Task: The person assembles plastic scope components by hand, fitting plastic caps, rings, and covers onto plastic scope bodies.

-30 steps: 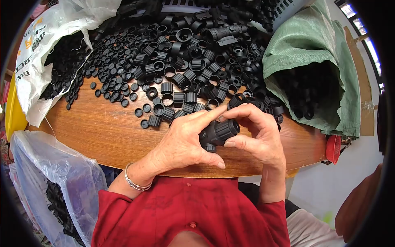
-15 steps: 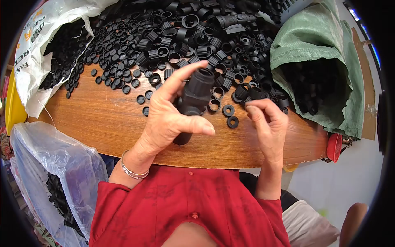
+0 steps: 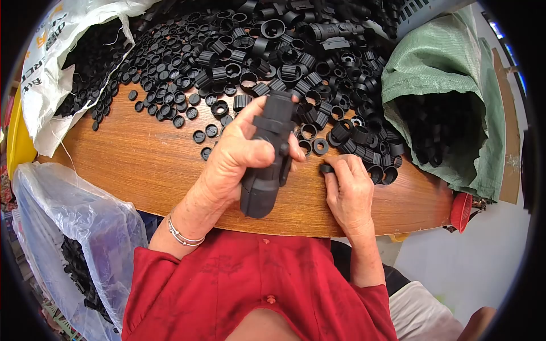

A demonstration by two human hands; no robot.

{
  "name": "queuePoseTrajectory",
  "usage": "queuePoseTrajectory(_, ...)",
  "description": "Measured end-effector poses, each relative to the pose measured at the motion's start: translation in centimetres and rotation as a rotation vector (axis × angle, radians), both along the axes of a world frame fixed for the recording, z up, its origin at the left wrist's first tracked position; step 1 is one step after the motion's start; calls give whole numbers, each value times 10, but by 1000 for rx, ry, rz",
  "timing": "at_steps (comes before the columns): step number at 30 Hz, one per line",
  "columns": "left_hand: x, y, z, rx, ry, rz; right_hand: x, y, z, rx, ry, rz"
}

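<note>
Above the table (image 3: 153, 153), the left hand (image 3: 222, 165) grips a black tube (image 3: 265, 175); to its right, the right hand (image 3: 348, 193) pinches a ring (image 3: 326, 168).

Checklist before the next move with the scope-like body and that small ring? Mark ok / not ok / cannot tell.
1. Black scope-like body held in left hand: ok.
2. Right hand at small black ring: ok, fingertips touch it.
3. Ring firmly gripped: cannot tell, fingers hide part of it.
4. Clear space around right hand: not ok, black ribbed collars crowd its far side.
5. Body's far end open or capped: cannot tell, blurred.
6. Bracelets away from parts: ok.
</note>
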State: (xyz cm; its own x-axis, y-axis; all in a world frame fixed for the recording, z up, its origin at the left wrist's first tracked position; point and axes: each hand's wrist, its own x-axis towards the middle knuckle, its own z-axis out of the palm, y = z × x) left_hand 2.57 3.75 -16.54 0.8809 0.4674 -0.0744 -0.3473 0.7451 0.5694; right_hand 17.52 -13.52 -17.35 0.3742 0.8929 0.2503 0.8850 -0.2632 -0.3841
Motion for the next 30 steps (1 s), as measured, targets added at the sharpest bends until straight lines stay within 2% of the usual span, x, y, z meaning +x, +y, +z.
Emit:
queuePoseTrajectory(6, -2, 5, -5, -3, 13, 170, -3, 4, 11, 1, 45, 117)
queuePoseTrajectory(12, -1, 1, 5, 29, 105, -16, -3, 6, 10, 47, 76, 125)
queuePoseTrajectory(16, -2, -3, 11, 172, 153, -93, -1, 9, 14, 192, 195, 105)
queuePoseTrajectory(20, -2, -8, 19, 322, 200, -218, -8, 12, 27, 348, 835, 71)
queuePoseTrajectory(21, -1, -11, 15, 380, 180, -218, -8, 16, 28, 419, 1042, 139)
queuePoseTrajectory(23, 0, -12, 12, 584, 189, -231, -3, 24, 32, 389, 1141, 253)
queuePoseTrajectory(25, -2, -11, 17, 627, 242, -294, -3, 27, 31, 394, 1254, 305)
queuePoseTrajectory(30, 1, -16, 19, 413, 148, -329, 4, 27, 28, 408, 1241, 287)
